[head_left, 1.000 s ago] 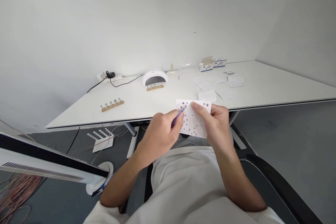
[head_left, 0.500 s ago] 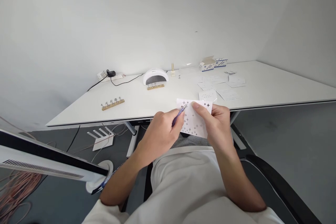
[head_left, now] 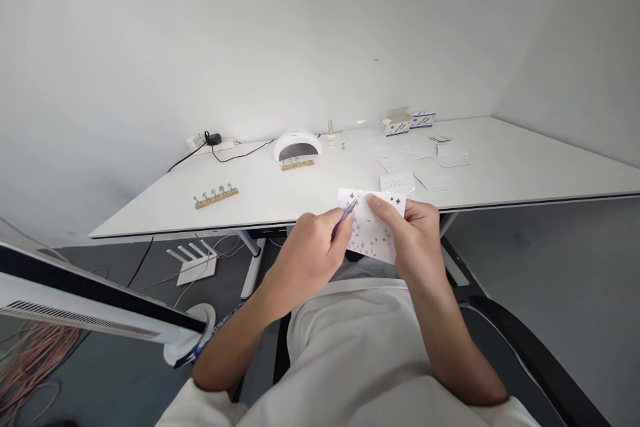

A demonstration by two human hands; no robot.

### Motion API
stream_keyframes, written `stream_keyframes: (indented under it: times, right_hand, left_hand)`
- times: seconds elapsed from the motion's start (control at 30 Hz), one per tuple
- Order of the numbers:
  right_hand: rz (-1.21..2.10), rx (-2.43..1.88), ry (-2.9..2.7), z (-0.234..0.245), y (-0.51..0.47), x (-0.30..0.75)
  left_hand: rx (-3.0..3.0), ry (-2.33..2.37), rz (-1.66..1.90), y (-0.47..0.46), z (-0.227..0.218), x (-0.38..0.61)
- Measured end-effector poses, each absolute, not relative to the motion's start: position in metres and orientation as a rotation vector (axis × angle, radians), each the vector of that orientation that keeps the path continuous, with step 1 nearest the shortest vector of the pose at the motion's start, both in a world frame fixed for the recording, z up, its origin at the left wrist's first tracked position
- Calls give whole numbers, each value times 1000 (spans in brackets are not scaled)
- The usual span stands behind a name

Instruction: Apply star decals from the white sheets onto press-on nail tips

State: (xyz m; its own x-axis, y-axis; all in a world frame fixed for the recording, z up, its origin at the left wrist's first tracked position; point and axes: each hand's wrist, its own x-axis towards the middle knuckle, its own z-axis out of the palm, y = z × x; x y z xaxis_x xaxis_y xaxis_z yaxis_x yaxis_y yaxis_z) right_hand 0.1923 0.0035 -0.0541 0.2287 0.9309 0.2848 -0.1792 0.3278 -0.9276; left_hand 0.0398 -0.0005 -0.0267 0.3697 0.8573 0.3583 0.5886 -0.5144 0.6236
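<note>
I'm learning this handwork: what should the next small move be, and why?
Perhaps lift a dark star with the slim purple tool: the left hand holds its tip close to that star, near the top of the white patterned sheet, which the right hand pinches.

No wording can be read: the boxes (head_left: 397,126) carry blue print, the lamp (head_left: 299,138) a tiny dark mark and the bottle (head_left: 331,140) faint lettering, all too small.
</note>
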Motion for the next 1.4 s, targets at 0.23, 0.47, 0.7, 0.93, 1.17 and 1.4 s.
stream_keyframes:
  times: [0.23, 0.47, 0.7, 0.93, 1.17, 1.4]
  right_hand:
    - [951, -907, -1029, -54, 3, 191]
    - [942, -911, -1029, -54, 3, 191]
    - [933, -916, -1025, -56, 4, 192]
    - [892, -935, -1017, -55, 4, 193]
    - [916, -961, -1081, -55, 4, 203]
    - [878, -1015, -1127, -50, -6, 214]
  left_hand:
    - [2248, 1263, 942, -1, -26, 40]
    - [2248, 1267, 938, -2, -26, 40]
    - [2214, 1268, 918, 0, -27, 41]
    - [2198, 1222, 1057, -1, -26, 39]
    - [2507, 1147, 1187, -3, -11, 17]
    - [2993, 1029, 1367, -1, -13, 4]
